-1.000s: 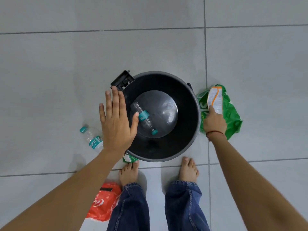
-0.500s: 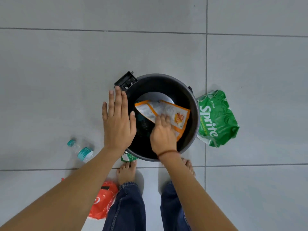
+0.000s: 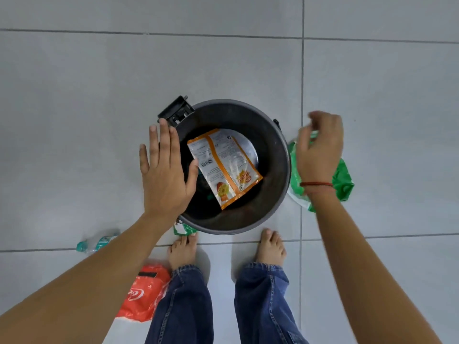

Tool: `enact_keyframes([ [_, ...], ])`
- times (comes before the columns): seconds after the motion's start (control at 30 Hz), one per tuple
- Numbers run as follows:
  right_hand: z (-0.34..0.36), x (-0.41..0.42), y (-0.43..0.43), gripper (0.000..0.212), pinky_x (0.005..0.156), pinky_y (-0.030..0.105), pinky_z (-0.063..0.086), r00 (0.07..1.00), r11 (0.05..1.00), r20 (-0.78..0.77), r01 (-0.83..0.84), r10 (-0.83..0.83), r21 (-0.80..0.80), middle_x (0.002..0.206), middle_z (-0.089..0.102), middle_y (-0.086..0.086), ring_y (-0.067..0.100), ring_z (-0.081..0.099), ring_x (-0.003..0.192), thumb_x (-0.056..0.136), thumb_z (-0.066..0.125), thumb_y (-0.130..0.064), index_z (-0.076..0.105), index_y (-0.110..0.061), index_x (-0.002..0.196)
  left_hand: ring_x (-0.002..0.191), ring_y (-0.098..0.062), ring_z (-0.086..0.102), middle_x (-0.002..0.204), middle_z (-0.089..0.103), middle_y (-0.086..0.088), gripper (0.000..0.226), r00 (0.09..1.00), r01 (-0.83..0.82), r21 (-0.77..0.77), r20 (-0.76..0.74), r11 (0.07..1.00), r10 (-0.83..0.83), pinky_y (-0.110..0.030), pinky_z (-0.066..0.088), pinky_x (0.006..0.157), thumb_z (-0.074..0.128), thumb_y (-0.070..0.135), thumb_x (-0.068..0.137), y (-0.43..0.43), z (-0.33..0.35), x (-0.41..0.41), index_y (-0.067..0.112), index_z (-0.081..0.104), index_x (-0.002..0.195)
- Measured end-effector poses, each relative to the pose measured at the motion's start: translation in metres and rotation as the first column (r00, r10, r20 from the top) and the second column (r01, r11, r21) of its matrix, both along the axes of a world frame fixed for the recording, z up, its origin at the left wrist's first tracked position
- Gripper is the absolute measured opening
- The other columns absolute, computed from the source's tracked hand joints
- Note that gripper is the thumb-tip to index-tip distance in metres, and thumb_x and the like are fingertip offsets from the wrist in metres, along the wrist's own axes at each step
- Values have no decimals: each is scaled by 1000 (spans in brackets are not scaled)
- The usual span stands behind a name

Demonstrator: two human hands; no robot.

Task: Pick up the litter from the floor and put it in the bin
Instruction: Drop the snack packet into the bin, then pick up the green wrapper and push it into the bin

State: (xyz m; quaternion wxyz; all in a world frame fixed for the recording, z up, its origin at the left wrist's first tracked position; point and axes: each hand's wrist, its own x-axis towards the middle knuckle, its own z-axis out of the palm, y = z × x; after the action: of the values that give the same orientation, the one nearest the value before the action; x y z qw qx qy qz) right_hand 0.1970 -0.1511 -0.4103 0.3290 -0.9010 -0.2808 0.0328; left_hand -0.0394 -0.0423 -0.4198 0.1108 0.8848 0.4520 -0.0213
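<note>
A round black bin point(image 3: 272, 135) stands on the grey tiled floor in front of my bare feet. Inside it lies an orange and white snack packet point(image 3: 223, 167), with a bottle mostly hidden under it. My left hand point(image 3: 165, 175) is flat with fingers spread over the bin's left rim and holds nothing. My right hand point(image 3: 320, 150), blurred, hovers with curled fingers over a green Sprite wrapper point(image 3: 344, 180) that lies on the floor against the bin's right side. I see nothing in that hand.
A clear bottle with a teal label point(image 3: 96, 242) lies on the floor at the left, partly behind my left forearm. A red wrapper point(image 3: 144, 294) sits by my left leg. A small green and white scrap point(image 3: 185, 229) pokes out under the bin's near rim.
My right hand carried the orange packet from the floor into the bin, let go of it, and moved right over the green wrapper. My left hand stayed at the rim.
</note>
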Motion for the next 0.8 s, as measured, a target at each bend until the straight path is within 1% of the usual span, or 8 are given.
enact_keyframes([
  [0.07, -37, 22, -29, 43, 91, 35, 38, 991, 932, -130, -21, -28, -361, 125, 48, 27, 40, 48, 115, 86, 55, -12, 49, 2, 127, 146, -26, 1, 159, 9, -15, 69, 1000, -2, 0, 4, 1000, 2, -48, 8, 117, 26, 46, 96, 0, 0, 1, 5, 11, 149],
  [0.13, -74, 29, -56, 80, 108, 45, 29, 922, 716, -373, -189, -106, -672, 150, 21, 27, 42, 25, 136, 83, 67, -27, 22, -5, 146, 146, -26, 1, 159, 8, -15, 69, 1000, -4, -4, 12, 1000, 4, -47, 6, 117, 26, 46, 96, 1, 0, 1, 5, 12, 149],
  [0.2, -102, 25, -78, 107, 114, 54, 22, 823, 546, -518, -331, -231, -770, 156, -2, 23, 40, 7, 143, 77, 74, -39, 1, -13, 150, 147, -27, 1, 159, 8, -14, 69, 1000, -6, -3, 27, 1000, 6, -47, 5, 117, 26, 47, 96, 0, 0, 1, 6, 11, 150],
  [0.3, -133, 7, -96, 108, 111, 57, 25, 798, 477, -531, -363, -285, -801, 155, -7, 27, 46, 10, 141, 79, 71, -41, -6, -15, 150, 147, -28, 2, 159, 8, -15, 68, 999, -8, 8, 51, 1000, 7, -47, 6, 117, 26, 47, 97, 0, -3, -1, 6, 11, 150],
  [0.47, -136, -16, -95, 50, 84, 48, 43, 944, 601, -308, -177, -121, -779, 137, 39, 33, 49, 50, 112, 90, 43, -7, 32, -2, 139, 146, -30, 3, 159, 9, -15, 67, 998, -4, 22, 59, 1000, 3, -47, 6, 117, 27, 45, 97, 1, -3, 0, 6, 11, 150],
  [0.57, -102, -13, -84, 25, 64, 38, 32, 948, 756, -242, -1, -208, -655, 105, 59, 34, 48, 56, 92, 88, 41, -1, 50, 6, 111, 146, -30, 4, 159, 9, -16, 67, 998, -2, 11, 61, 1000, 1, -47, 7, 117, 28, 45, 98, 0, -3, 0, 6, 12, 149],
  [0.67, -47, -12, -69, 17, 62, 31, 22, 961, 883, -166, 125, -221, -453, 91, 60, 33, 45, 55, 81, 89, 41, 0, 52, 8, 99, 147, -29, 3, 159, 9, -16, 66, 999, -6, 1, 47, 1000, 6, -48, 7, 117, 27, 44, 98, 1, -2, 0, 5, 13, 149],
  [0.8, 31, -45, -47, 34, 61, 32, 29, 993, 958, -117, -24, -10, -285, 85, 56, 19, 36, 52, 82, 83, 36, -12, 53, 6, 107, 147, -27, 0, 159, 7, -14, 65, 998, -19, -51, 59, 999, 22, -48, 6, 118, 25, 42, 98, 1, 2, 1, 5, 13, 150],
])
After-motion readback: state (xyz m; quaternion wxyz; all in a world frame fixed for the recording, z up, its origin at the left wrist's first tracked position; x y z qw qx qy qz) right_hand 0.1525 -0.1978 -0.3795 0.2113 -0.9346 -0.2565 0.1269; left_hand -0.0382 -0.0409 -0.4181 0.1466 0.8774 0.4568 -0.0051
